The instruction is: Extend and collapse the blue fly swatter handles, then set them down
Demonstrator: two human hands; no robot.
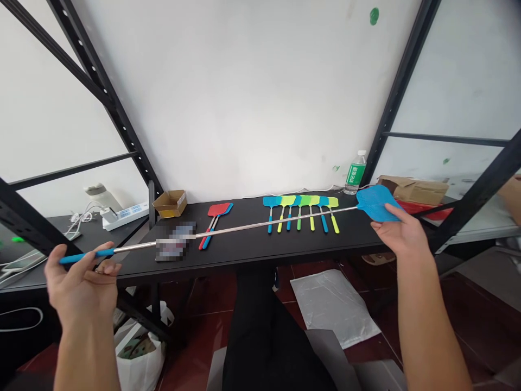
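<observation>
A blue fly swatter (376, 202) with a long, drawn-out metal shaft stretches across the view above the black shelf. My left hand (83, 282) is closed on its blue handle at the left. At the other end, my right hand (402, 231) pinches the blue paddle between thumb and fingers. Behind the shaft lies a row of several short fly swatters (300, 203) in blue, yellow and green. Left of them, a red fly swatter (218, 209) partly covers a blue one.
On the shelf (240, 252) stand a small cardboard box (171, 203), a blurred-out flat item (176, 241) and a water bottle (355, 172). A power strip (126, 214) is at left, a brown carton (415, 190) at right. Black rack posts frame both sides; a silvery bag (336, 307) lies on the floor.
</observation>
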